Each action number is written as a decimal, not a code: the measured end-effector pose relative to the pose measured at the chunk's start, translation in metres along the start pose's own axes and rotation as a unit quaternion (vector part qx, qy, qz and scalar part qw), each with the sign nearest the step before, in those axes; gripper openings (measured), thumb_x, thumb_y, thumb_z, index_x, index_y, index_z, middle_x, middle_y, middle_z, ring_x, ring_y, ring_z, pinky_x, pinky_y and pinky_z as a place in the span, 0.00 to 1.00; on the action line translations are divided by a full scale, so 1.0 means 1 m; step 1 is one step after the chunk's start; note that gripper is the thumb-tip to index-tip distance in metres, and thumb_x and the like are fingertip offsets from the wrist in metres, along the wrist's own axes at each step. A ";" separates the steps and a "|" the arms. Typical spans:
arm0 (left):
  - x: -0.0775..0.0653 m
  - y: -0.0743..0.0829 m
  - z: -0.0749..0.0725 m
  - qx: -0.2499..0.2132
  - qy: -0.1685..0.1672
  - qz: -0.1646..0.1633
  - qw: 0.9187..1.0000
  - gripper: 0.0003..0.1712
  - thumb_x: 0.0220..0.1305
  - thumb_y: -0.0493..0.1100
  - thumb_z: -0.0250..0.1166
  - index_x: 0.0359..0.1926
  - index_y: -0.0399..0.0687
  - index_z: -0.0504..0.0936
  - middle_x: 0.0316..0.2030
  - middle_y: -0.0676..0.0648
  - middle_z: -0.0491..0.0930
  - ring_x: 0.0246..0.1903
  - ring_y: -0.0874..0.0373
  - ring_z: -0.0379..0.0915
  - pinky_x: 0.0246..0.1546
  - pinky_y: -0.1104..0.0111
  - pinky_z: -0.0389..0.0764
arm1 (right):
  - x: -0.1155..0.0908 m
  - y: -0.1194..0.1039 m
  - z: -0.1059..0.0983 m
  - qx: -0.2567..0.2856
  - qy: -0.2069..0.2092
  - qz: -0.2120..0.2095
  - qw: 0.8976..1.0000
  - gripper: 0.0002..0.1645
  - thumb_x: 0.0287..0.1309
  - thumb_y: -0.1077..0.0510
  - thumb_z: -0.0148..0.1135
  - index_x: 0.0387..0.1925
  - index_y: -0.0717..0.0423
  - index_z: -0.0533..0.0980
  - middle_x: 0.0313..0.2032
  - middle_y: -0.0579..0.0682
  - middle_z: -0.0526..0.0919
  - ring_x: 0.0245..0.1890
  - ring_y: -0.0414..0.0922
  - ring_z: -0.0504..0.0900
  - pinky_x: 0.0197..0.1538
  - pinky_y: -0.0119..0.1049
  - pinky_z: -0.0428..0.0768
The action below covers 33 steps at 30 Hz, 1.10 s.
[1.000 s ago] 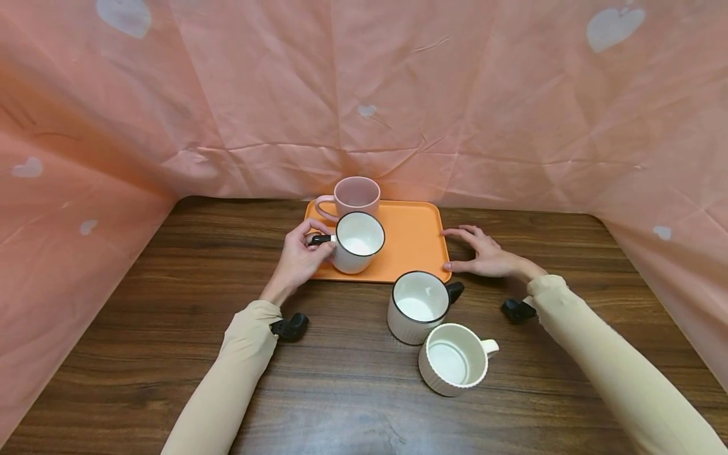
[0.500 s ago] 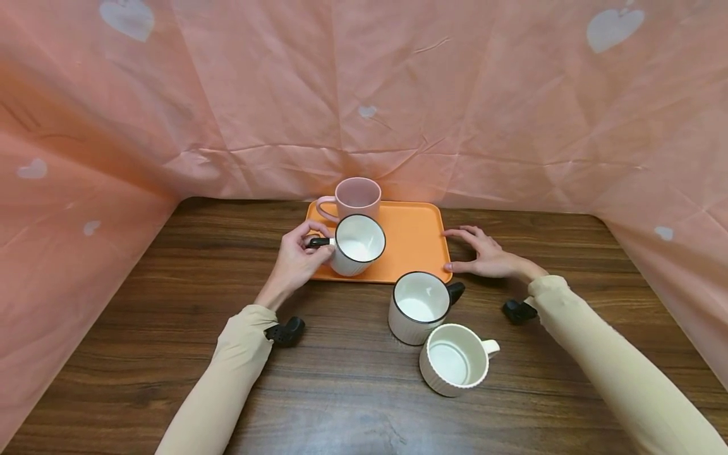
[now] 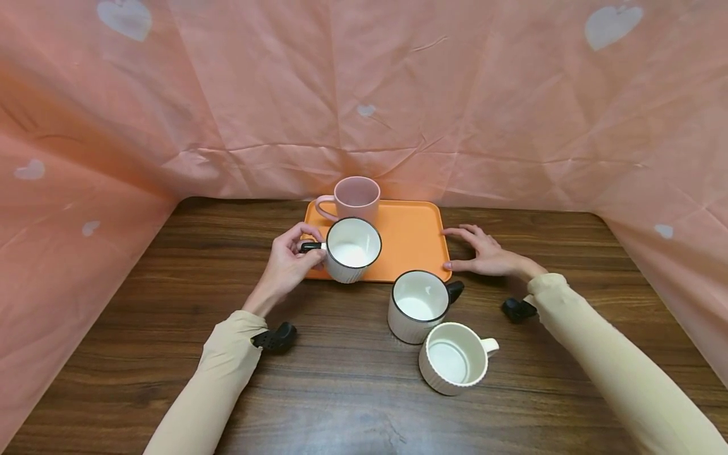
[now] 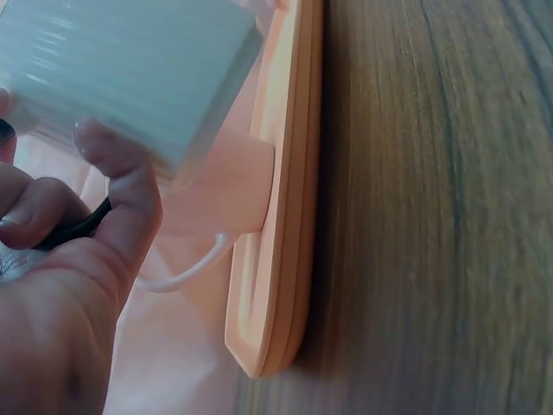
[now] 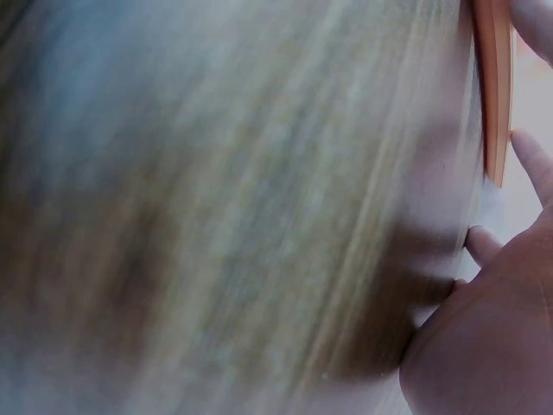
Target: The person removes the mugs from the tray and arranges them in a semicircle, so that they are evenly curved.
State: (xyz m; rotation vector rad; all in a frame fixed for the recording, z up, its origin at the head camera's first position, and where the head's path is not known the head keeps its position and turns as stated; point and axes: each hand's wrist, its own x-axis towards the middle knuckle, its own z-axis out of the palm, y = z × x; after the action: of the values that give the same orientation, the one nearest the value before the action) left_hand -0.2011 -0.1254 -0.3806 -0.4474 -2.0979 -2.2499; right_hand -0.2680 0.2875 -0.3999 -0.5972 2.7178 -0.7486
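My left hand [image 3: 287,262] grips a white mug [image 3: 354,249] with a dark rim by its black handle [image 3: 311,247]. The left wrist view shows that mug [image 4: 130,82] tilted and raised above the orange tray [image 4: 289,233]. Behind it, a pink mug [image 3: 358,201] stands on the back left of the tray [image 3: 411,243], its lower part partly hidden in the head view. At the tray's right edge rests my right hand [image 3: 486,256], thumb and forefinger spread along the rim; the right wrist view catches those fingers beside the tray's side [image 5: 494,95].
In front of the tray stands a second white mug [image 3: 418,306] with dark rim and black handle. Close by its front right is a low cream ribbed cup [image 3: 453,358], handle pointing right. A pink cloth [image 3: 398,126] hangs behind the dark wooden table [image 3: 318,392].
My left hand has drawn the held mug slightly left and toward me, away from the pink mug. The right hand and the other cups have stayed in place.
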 end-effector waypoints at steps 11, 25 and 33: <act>-0.012 0.000 -0.005 -0.013 -0.056 -0.006 0.998 0.15 0.58 0.22 0.59 0.39 0.46 0.77 0.28 0.52 0.80 0.24 0.62 0.79 0.28 0.70 0.85 | 0.001 0.002 0.000 0.000 0.001 -0.004 1.000 0.47 0.61 0.40 0.69 0.76 0.44 0.61 0.78 0.65 0.50 0.79 0.65 0.45 0.71 0.77 0.42; -0.030 -0.003 -0.003 0.018 -0.109 -0.035 0.993 0.12 0.58 0.24 0.59 0.43 0.29 0.72 0.33 0.51 0.78 0.24 0.61 0.79 0.28 0.70 0.83 | 0.000 0.003 0.001 0.003 0.004 -0.005 1.000 0.47 0.61 0.41 0.70 0.76 0.45 0.61 0.77 0.65 0.51 0.78 0.65 0.46 0.71 0.76 0.44; -0.037 -0.006 -0.003 0.008 -0.141 -0.055 0.989 0.11 0.58 0.25 0.59 0.41 0.38 0.74 0.35 0.48 0.75 0.25 0.61 0.78 0.29 0.70 0.83 | 0.001 0.004 0.002 0.001 0.006 -0.007 1.000 0.47 0.60 0.40 0.70 0.76 0.44 0.61 0.77 0.65 0.52 0.78 0.65 0.47 0.72 0.75 0.44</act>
State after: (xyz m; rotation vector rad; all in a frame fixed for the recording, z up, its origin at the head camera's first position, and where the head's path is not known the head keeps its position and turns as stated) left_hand -0.1673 -0.1346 -0.3957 -0.7029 -2.3225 -2.3476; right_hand -0.2696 0.2895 -0.4039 -0.6129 2.7251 -0.7615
